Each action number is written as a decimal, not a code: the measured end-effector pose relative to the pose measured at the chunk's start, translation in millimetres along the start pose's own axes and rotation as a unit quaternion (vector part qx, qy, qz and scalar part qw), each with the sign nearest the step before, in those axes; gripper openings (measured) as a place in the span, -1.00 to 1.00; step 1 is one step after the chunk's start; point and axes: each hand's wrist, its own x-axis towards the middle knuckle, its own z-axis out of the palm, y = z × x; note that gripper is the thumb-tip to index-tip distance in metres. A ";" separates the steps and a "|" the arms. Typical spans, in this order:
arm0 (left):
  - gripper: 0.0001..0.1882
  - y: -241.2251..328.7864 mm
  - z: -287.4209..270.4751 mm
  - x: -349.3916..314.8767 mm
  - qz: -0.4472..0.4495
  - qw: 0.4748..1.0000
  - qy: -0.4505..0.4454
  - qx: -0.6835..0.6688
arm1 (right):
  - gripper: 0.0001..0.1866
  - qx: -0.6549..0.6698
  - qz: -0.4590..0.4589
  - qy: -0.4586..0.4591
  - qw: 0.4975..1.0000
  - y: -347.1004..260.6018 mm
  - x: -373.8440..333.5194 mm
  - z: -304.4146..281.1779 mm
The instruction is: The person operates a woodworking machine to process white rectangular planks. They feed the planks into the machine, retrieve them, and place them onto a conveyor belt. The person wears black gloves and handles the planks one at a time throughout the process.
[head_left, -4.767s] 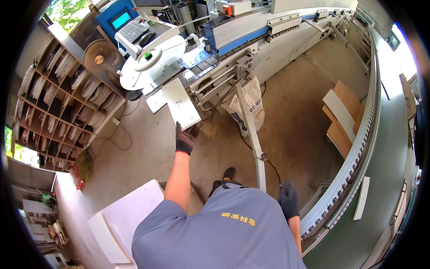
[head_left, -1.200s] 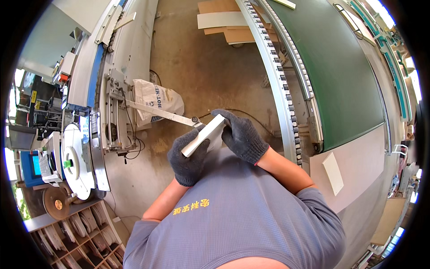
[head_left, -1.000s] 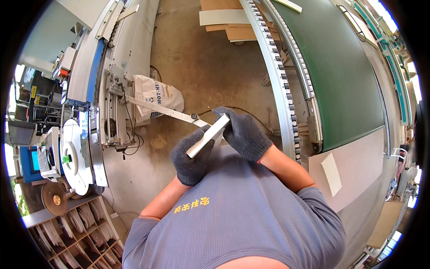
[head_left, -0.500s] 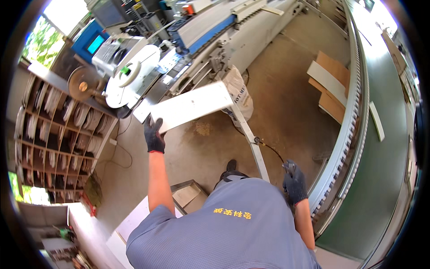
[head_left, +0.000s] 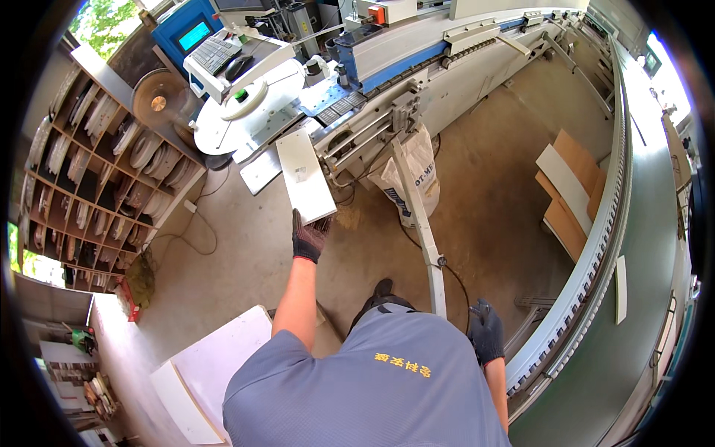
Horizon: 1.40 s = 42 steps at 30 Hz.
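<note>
My left hand (head_left: 310,237), in a dark work glove with a red cuff, is closed on the near end of a white rectangular board (head_left: 304,170). The board points away from me, and its far end is over or against the infeed edge of a long machine (head_left: 424,63); I cannot tell whether it touches. My right hand (head_left: 486,331), gloved the same way, hangs low at my right side near the conveyor. Its fingers are loosely extended, and nothing shows in them.
A blue control panel with a lit screen (head_left: 196,35) and a round white reel plate (head_left: 249,104) stand at the far left. A slanted metal bar (head_left: 421,212) and a white sack (head_left: 408,179) are ahead. Right lies a green conveyor (head_left: 640,335); left, a shelf of rolls (head_left: 112,167).
The white board has swung from pointing right to pointing away from me, its far end now at the machine. The view has shifted. My right hand stays low and seems empty.
</note>
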 end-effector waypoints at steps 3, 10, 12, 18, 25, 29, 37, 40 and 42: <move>-0.43 20.6 -3.3 36.1 0.013 0.984 -0.033 0.175 | -0.51 -0.012 0.008 0.021 1.000 13.2 3.0 8.8; -0.09 22.2 65.7 140.7 0.238 0.912 -0.011 0.333 | -0.53 -0.052 0.034 0.053 0.997 11.0 11.1 20.8; -0.04 15.0 68.7 172.8 0.265 0.914 -0.028 0.307 | -0.57 -0.051 0.052 0.069 0.995 3.3 12.7 23.5; -0.03 -49.2 123.5 220.9 0.288 0.915 -0.035 0.279 | -0.67 -0.045 0.101 0.113 0.987 -14.7 20.6 33.8; -0.04 -88.2 171.5 266.9 0.298 0.902 -0.034 0.310 | -0.69 -0.065 0.068 0.152 0.984 -1.9 14.1 41.1; 0.01 -129.5 202.2 289.2 0.269 0.903 -0.023 0.333 | -0.69 -0.068 0.084 0.195 0.975 33.3 -14.7 45.5; -0.45 -127.6 209.8 390.5 0.038 0.873 -0.110 0.473 | -0.68 -0.089 0.181 0.462 0.864 89.2 -93.7 -61.6; -0.52 -137.9 174.1 375.2 -0.068 0.804 -0.059 0.588 | -0.64 -0.133 0.329 0.473 0.807 148.0 -144.5 -109.5; -0.48 -129.1 124.6 356.5 -0.167 0.707 -0.043 0.686 | -0.57 -0.149 0.270 0.498 0.810 174.1 -156.6 -136.2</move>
